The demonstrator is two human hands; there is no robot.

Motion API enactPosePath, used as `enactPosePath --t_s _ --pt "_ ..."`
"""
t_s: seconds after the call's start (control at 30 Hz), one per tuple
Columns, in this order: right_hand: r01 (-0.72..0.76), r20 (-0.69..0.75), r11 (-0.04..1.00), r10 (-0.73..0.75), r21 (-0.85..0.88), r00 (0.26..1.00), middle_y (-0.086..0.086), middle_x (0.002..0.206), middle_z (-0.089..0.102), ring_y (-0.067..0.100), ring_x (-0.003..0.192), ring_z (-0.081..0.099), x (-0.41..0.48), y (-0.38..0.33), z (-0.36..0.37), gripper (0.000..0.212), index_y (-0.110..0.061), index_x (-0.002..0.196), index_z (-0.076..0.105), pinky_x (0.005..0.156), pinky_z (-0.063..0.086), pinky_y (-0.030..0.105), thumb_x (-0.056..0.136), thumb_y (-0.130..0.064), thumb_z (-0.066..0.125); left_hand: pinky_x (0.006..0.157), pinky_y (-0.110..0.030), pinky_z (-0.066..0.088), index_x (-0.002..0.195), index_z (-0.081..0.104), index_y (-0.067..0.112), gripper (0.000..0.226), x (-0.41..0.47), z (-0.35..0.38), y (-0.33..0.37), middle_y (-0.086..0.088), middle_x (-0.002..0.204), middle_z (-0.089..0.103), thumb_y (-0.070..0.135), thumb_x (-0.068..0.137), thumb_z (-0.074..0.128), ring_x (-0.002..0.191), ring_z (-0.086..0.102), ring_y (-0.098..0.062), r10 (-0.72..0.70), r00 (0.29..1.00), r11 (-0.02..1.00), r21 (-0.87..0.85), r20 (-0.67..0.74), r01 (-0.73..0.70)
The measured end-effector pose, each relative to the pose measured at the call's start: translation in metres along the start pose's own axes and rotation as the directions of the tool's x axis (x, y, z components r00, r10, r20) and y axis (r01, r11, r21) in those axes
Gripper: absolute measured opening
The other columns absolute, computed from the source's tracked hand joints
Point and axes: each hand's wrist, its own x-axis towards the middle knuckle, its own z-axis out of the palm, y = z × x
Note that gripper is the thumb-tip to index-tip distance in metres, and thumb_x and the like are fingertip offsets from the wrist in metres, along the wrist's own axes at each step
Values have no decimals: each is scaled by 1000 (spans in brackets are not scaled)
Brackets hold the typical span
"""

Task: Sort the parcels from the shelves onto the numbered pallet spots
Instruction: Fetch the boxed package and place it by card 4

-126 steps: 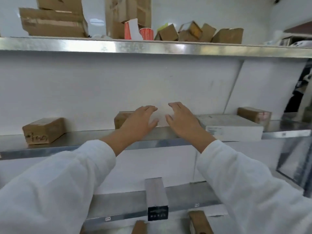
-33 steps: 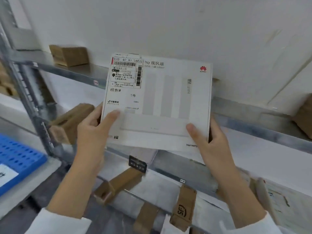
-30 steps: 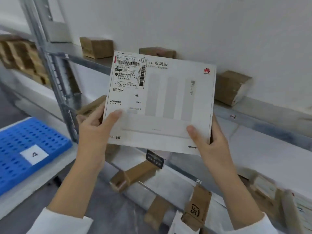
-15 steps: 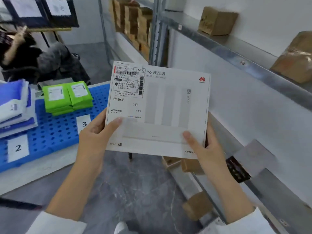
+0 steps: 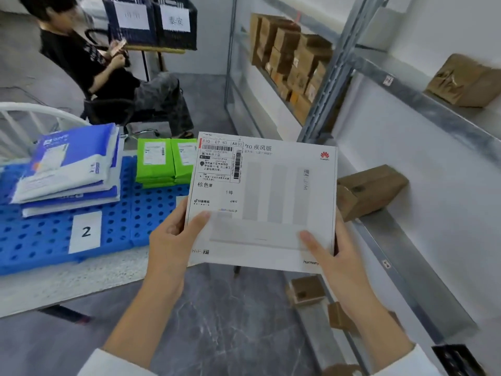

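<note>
I hold a flat white box (image 5: 268, 202) with a shipping label in its top left corner, face up in front of me. My left hand (image 5: 173, 240) grips its lower left edge, thumb on top. My right hand (image 5: 333, 256) grips its lower right edge. To the left lies the blue pallet (image 5: 35, 240) with a paper sign "2" (image 5: 85, 232). A stack of blue-and-white mailer bags (image 5: 70, 169) lies behind that sign. Green parcels (image 5: 162, 161) sit on the spot further right, partly hidden by the white box.
Metal shelves (image 5: 423, 109) run along the right with brown cardboard boxes (image 5: 368, 191) on several levels. A person in black (image 5: 108, 74) sits on a chair beyond the pallet. Dark crates with paper labels (image 5: 151, 20) stand behind. Grey floor (image 5: 222, 321) lies between pallet and shelves.
The white box came off the middle shelf into both hands. My view has since swung left from the shelves to the blue pallet; the grip on the box is unchanged.
</note>
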Motion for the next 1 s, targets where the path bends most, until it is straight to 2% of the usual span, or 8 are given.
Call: enactPosePath --t_s 0.17,0.43,0.6,0.8,0.9,1.0 --pt "-9 78 1000 8 13 997 -28 125 60 -3 113 60 47 2 5 62 -49 138 38 89 55 24 86 -34 67 98 -42 51 128 62 31 41 28 5 -6 13 114 71 20 88 67 107 66 -10 -5 998 1000 0 -69 5" --pt "1 181 999 -9 44 983 -24 129 58 -1 117 57 140 9 3 64 -43 142 37 97 52 28 86 -34 68 101 -45 48 127 62 31 42 84 39 4 14 114 70 20 87 67 111 65 -11 49 985 998 40 -166 -43" --pt "-7 212 998 -6 62 977 -25 130 57 1 121 55 199 7 -9 69 -47 141 37 105 46 39 81 -42 70 100 -42 49 127 62 32 41 120 70 16 15 115 70 20 88 67 109 65 -8 84 976 995 75 -200 -70" --pt "14 306 998 -32 60 952 -28 132 54 1 123 53 257 16 -21 68 -52 141 32 106 45 44 84 -43 66 102 -43 47 127 62 34 42 158 102 8 16 117 69 22 87 68 113 64 -10 113 964 992 86 -242 -94" --pt "-11 294 999 -1 37 956 -30 131 53 -5 120 52 283 25 -28 68 -55 141 29 105 46 38 84 -44 65 103 -44 47 130 59 30 45 182 116 0 13 121 68 23 87 69 115 62 -11 105 967 992 95 -231 -85" --pt "-29 270 1000 24 12 963 -30 131 53 -12 114 52 306 32 -31 67 -54 142 28 91 49 18 85 -44 63 103 -44 46 132 58 28 47 208 125 -7 12 123 67 23 87 69 117 62 -12 75 972 994 94 -223 -55"
